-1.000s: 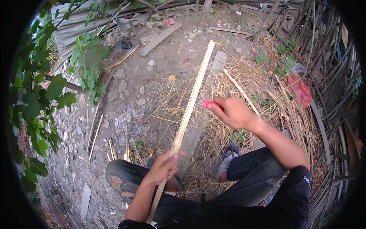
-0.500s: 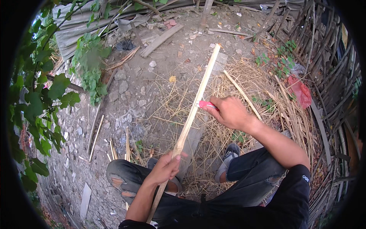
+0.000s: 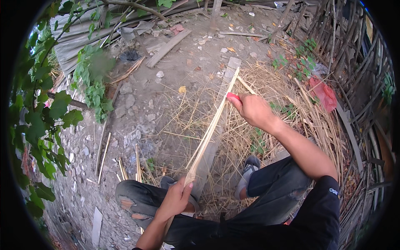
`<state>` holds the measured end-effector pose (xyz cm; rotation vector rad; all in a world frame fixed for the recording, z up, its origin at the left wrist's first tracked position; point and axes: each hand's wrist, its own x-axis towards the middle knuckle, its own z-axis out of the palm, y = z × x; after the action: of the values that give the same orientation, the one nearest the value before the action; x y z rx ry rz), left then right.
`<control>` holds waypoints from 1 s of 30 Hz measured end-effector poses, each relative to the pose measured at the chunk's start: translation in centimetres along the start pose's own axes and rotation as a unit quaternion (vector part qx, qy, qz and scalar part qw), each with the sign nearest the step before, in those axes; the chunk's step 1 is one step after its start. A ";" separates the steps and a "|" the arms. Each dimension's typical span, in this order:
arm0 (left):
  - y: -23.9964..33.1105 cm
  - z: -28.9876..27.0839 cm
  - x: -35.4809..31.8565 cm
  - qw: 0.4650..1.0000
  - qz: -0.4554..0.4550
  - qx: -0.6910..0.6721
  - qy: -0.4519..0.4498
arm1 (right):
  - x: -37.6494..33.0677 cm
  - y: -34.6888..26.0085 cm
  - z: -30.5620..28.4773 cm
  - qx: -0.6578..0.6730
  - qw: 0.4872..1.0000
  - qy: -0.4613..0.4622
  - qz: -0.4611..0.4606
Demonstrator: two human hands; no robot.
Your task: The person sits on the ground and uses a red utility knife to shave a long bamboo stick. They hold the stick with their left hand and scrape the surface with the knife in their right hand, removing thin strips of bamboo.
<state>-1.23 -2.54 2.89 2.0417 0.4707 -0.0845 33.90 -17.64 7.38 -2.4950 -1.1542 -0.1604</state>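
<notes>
A long pale wooden strip (image 3: 213, 126) slants from my lap up and away to the right. My left hand (image 3: 176, 199) is closed around its lower part, beside my left knee. Above that grip, the strip shows lengthwise splits and a thin sliver stands apart along its left side. Near the far end, my right hand (image 3: 256, 111) is closed on a small red-handled knife (image 3: 233, 99), held against the strip. The blade cannot be made out. Beneath the strip lies a flat grey board (image 3: 231, 68) on the ground.
Dry straw and shavings (image 3: 262, 83) cover the ground around the board. At the right are a red plastic bag (image 3: 323, 95) and a fence of sticks (image 3: 362, 75). Leafy branches (image 3: 39, 121) hang at the left. A loose plank (image 3: 168, 48) lies farther off.
My right hand has moved slightly up and right with the knife, toward the strip's far end. The strip has tipped lower, and its split sliver now shows. My left hand keeps its grip.
</notes>
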 end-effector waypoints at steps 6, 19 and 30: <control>0.1 -0.5 -4.5 0.999 -0.024 -0.033 -0.016 | 0.3 3.0 0.9 -0.092 0.994 0.050 0.000; -1.0 -0.1 -10.6 0.957 -0.136 -0.239 -0.097 | 1.2 3.0 2.5 -0.151 0.986 0.018 -0.065; -2.1 -1.4 -11.0 0.928 -0.121 -0.337 -0.102 | 1.7 -3.2 0.8 0.457 0.827 -0.215 0.246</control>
<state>-12.28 -3.66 4.68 1.2787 0.5289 -0.2462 32.56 -14.29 8.05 -1.8479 -0.4599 0.9214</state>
